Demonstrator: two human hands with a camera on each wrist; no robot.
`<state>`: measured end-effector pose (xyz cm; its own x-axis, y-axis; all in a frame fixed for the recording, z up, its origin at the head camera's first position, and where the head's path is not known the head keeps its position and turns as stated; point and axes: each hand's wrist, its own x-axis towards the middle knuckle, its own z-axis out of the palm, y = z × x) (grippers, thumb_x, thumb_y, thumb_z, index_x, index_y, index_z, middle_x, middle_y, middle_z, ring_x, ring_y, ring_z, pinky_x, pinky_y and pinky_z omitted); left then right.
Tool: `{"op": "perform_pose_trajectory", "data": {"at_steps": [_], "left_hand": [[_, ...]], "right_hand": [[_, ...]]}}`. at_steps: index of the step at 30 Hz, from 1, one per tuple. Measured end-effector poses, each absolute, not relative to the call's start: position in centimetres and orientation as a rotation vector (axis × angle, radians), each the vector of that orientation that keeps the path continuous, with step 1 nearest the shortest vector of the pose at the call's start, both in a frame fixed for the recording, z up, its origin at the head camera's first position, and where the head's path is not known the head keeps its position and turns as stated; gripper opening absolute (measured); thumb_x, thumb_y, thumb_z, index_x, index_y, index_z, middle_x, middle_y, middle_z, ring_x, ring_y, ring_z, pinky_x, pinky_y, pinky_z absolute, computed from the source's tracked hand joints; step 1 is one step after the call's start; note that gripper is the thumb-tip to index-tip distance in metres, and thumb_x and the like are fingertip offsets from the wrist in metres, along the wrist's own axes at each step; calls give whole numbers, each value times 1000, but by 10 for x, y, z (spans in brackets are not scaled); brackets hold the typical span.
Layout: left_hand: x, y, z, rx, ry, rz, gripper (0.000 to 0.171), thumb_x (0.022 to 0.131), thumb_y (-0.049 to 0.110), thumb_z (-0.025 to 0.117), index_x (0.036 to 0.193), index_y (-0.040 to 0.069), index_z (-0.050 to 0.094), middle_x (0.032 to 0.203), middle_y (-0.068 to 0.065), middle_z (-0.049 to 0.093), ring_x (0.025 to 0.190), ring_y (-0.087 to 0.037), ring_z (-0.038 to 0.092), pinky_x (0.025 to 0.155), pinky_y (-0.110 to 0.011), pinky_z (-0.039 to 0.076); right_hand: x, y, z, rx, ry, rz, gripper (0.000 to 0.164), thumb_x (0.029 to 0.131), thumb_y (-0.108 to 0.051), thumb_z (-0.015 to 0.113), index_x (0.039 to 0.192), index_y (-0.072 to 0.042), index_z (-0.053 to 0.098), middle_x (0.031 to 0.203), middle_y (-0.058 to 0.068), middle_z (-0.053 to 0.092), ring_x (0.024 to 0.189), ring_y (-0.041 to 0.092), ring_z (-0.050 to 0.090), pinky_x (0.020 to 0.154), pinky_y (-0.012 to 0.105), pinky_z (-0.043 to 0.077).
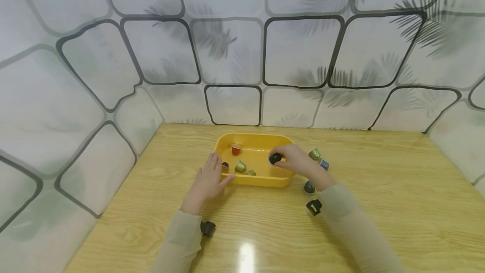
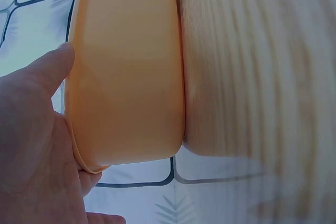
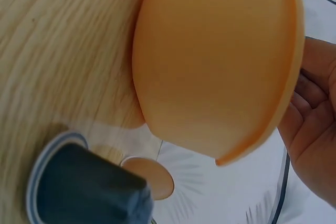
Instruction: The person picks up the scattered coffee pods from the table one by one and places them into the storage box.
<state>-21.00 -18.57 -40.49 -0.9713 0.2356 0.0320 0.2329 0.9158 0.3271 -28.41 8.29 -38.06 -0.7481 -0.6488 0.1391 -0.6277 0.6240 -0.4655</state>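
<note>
A yellow tray [image 1: 261, 181] stands on the table, with several coffee capsules inside: a red one [image 1: 236, 149], green ones [image 1: 240, 166] and a dark purple one [image 1: 225, 166]. My left hand [image 1: 207, 180] rests on the tray's left end, fingers extended, its thumb on the front rim. In the left wrist view that thumb touches the rim of the tray [image 2: 126, 77]. Over the tray's right part, my right hand [image 1: 297, 160] pinches a black coffee capsule [image 1: 275, 159] between thumb and fingers. The right wrist view hides that capsule behind the tray wall [image 3: 215, 61].
Right of the tray lie a green capsule [image 1: 314, 153], a blue capsule [image 1: 324, 164] and a dark grey capsule [image 1: 309, 187]. Closer in, a black object with a yellow mark [image 1: 314, 207] lies by the right sleeve, and another black object [image 1: 208, 228] by the left sleeve. A patterned wall [image 1: 235, 104] borders the table.
</note>
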Motion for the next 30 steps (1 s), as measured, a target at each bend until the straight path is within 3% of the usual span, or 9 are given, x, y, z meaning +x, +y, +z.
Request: {"op": "perform_pose_trajectory", "data": {"at_steps": [8,30], "left_hand": [[-210,-186,-406,367,3072,515,77,90,50,37,137,-8,17,144,-20,3,132,-28,0,96,-59,18],[-212,-187,-408,375,3079,521,78,90,51,37,137,-8,18,144,-19,3,133,-28,0,95,-60,18]], "right_hand": [[-287,70,-389,-1170,2775,-663,25,76,-5,69,100,-3,63,94,7,63,84,19,59,71,29,47],[-296,61,-401,-1376,2603,-436,17,79,-1,63,95,-6,66,92,3,64,86,19,58,76,33,46]]}}
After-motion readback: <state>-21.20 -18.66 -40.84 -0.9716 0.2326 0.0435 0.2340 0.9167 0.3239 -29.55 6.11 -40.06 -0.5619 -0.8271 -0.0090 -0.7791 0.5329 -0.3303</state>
